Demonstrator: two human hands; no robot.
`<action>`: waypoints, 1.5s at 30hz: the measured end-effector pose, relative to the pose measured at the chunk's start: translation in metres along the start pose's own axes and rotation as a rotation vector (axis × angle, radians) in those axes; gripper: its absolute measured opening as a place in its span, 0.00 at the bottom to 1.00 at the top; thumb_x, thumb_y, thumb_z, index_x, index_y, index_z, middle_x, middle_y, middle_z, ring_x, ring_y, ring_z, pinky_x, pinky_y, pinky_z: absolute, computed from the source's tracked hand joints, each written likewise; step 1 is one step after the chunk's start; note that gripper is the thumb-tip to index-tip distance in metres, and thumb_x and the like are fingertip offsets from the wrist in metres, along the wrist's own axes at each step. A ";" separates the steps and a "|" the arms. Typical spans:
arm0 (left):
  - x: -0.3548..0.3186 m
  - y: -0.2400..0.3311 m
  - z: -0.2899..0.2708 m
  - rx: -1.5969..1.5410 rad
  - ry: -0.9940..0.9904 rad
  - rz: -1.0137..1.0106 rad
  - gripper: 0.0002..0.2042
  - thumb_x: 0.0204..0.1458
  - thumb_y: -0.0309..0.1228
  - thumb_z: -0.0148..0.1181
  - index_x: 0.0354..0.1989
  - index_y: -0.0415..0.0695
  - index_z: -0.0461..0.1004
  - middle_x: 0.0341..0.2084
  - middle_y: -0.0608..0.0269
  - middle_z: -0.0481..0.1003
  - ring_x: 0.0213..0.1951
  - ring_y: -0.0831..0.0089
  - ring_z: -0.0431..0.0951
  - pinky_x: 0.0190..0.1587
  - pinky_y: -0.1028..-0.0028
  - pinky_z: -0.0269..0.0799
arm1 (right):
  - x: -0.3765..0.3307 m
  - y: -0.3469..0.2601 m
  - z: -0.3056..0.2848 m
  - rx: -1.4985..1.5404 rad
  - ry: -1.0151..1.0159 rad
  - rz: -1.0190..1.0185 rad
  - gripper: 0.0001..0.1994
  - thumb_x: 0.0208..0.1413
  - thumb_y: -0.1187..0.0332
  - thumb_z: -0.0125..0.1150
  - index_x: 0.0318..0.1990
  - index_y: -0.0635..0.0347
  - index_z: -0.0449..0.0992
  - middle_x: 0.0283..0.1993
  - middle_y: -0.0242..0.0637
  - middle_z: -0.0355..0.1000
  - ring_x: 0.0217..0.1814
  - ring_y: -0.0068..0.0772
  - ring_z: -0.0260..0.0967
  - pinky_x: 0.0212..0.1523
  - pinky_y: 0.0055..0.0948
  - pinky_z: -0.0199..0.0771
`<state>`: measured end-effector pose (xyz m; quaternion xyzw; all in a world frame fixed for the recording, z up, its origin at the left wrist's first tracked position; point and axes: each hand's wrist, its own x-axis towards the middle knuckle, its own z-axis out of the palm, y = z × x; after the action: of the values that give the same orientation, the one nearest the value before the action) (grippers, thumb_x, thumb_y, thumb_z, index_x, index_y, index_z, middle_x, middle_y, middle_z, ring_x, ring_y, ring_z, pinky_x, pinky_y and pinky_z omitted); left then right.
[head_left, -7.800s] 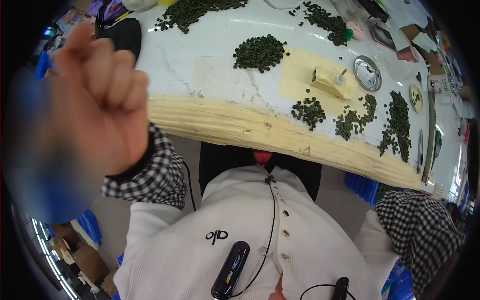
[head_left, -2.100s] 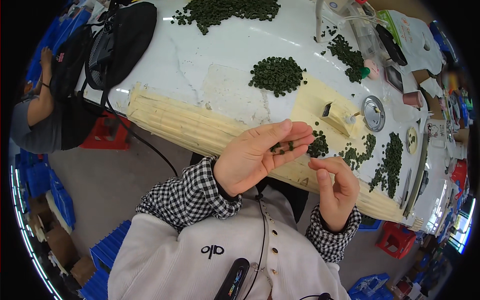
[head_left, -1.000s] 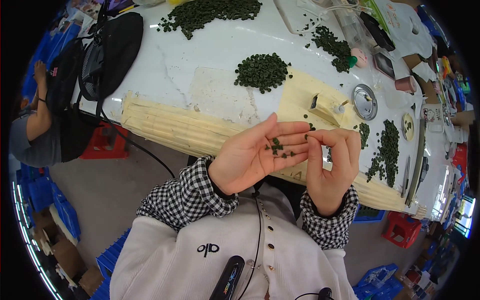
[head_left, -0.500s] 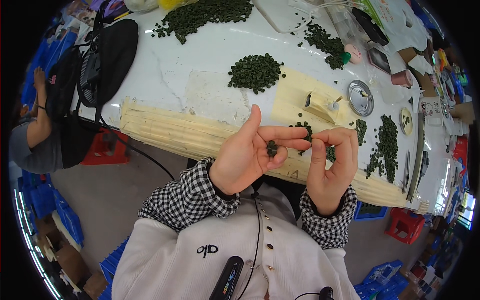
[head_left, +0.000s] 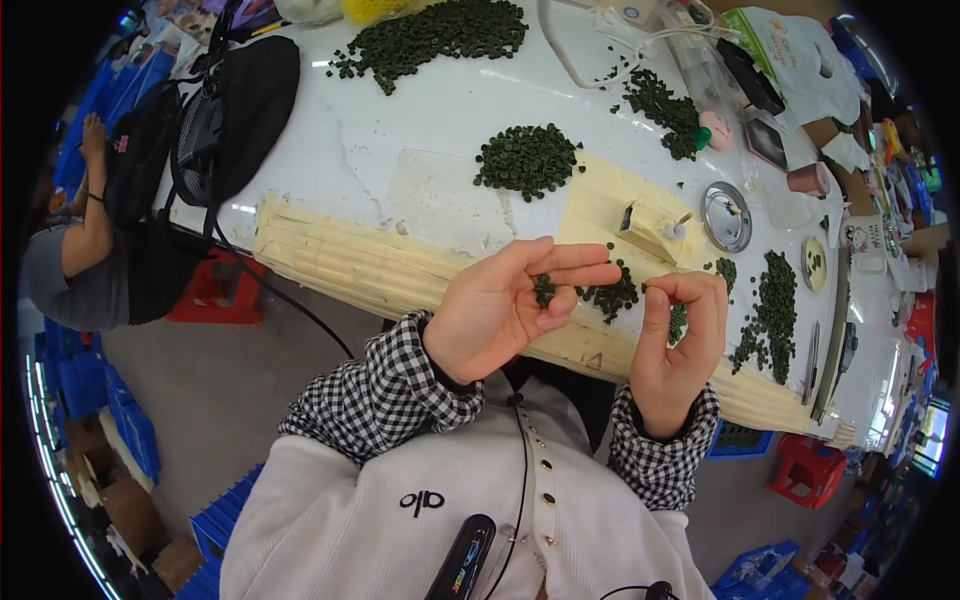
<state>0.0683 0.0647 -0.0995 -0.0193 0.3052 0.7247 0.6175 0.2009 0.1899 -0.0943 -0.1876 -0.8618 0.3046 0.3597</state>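
Your left hand (head_left: pixel 500 315) is raised palm-up in front of your chest, fingers half curled and loosely together, cupping a small cluster of dark green round pellets (head_left: pixel 544 290) at the base of the fingers; the thumb tip bends in just beside them. Your right hand (head_left: pixel 680 340) stands upright close beside it, thumb and forefinger pressed together at the tips in a pinch; whether a pellet sits between them is too small to tell. The two hands are near each other but not touching.

Just beyond your hands lies the pale yellow ribbed edge (head_left: pixel 340 265) of the white worktable (head_left: pixel 400 130). On the table, a small heap of the same green pellets (head_left: pixel 612 296) sits directly behind your fingertips, a rounder heap (head_left: pixel 528 160) lies further in, and a long spread (head_left: pixel 765 310) runs along the right side. A small cream block fixture (head_left: pixel 650 225) stands on a yellow pad, with a round silver metal dish (head_left: pixel 727 216) beside it. A black fabric bag (head_left: pixel 235 110) rests on the table's left end. Another person in a grey top (head_left: pixel 75 270) sits at far left.
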 end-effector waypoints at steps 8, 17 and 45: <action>0.003 -0.014 -0.006 0.191 -0.041 0.032 0.12 0.57 0.30 0.54 0.46 0.36 0.73 0.33 0.64 0.76 0.21 0.86 0.60 0.24 0.87 0.57 | -0.001 -0.004 0.010 0.055 -0.050 -0.018 0.04 0.48 0.80 0.58 0.32 0.65 0.72 0.31 0.41 0.65 0.33 0.38 0.64 0.34 0.30 0.65; 0.002 -0.016 -0.017 0.146 -0.070 -0.018 0.09 0.57 0.29 0.55 0.42 0.38 0.75 0.27 0.69 0.74 0.19 0.87 0.58 0.21 0.85 0.54 | -0.007 -0.004 0.018 0.091 0.011 -0.130 0.08 0.42 0.80 0.63 0.33 0.63 0.75 0.30 0.37 0.67 0.31 0.38 0.65 0.29 0.30 0.66; -0.007 0.001 -0.017 0.223 0.024 0.144 0.10 0.56 0.23 0.54 0.45 0.38 0.73 0.36 0.57 0.75 0.18 0.87 0.53 0.22 0.85 0.53 | 0.011 0.040 -0.028 -0.803 -0.251 -0.234 0.06 0.38 0.75 0.59 0.23 0.61 0.67 0.24 0.34 0.62 0.29 0.32 0.64 0.27 0.27 0.67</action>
<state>0.0632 0.0509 -0.1106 0.0626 0.3919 0.7284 0.5585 0.2180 0.2369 -0.0997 -0.1751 -0.9644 -0.0773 0.1826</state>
